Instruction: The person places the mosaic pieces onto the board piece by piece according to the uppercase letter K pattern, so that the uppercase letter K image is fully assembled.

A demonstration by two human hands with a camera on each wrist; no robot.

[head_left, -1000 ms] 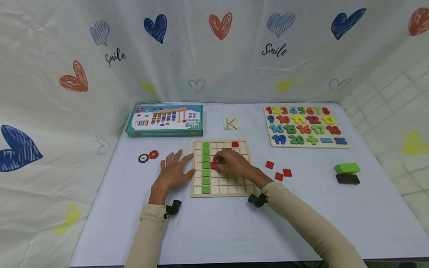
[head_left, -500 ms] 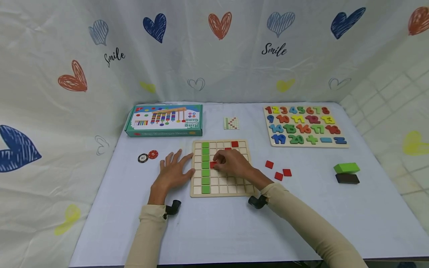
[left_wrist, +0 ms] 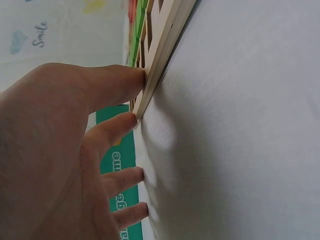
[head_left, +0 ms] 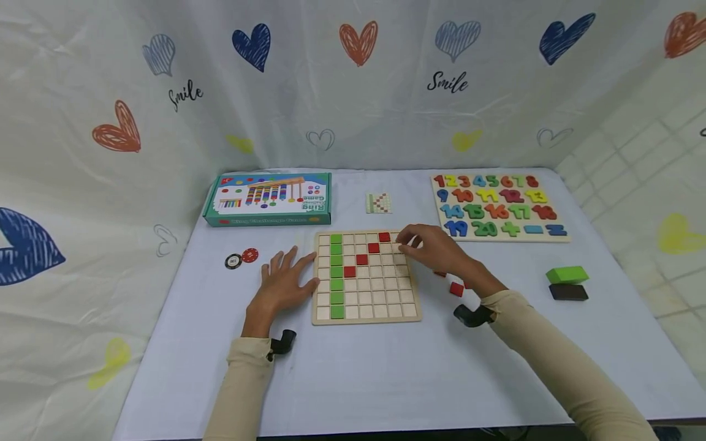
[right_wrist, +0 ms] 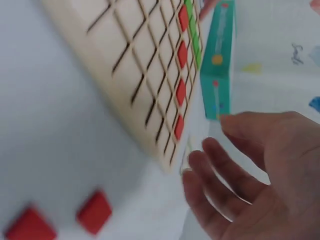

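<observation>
A wooden grid board (head_left: 366, 321) lies on the white table between my hands. One column of it carries green tiles (head_left: 336, 273), and several red tiles (head_left: 350, 271) form a diagonal up to the top row. My left hand (head_left: 284, 282) is spread flat at the board's left edge; in the left wrist view its thumb and index fingertip touch the wooden rim (left_wrist: 162, 45). Over the upper right corner of the board hovers my right hand (head_left: 436, 248), fingers loosely bent and holding nothing in the right wrist view. Loose red tiles (head_left: 456, 289) lie below it, partly hidden by the wrist.
At the back stand a green game box (head_left: 267, 199), a small pattern card (head_left: 379, 203) and a number puzzle (head_left: 499, 211). Two round chips (head_left: 241, 258) lie at left, a green block (head_left: 568, 275) and a dark block (head_left: 569, 292) at right.
My right hand has let go of the red tile beside the green column and moved right and away from me, uncovering the red diagonal. The left hand keeps its place.
</observation>
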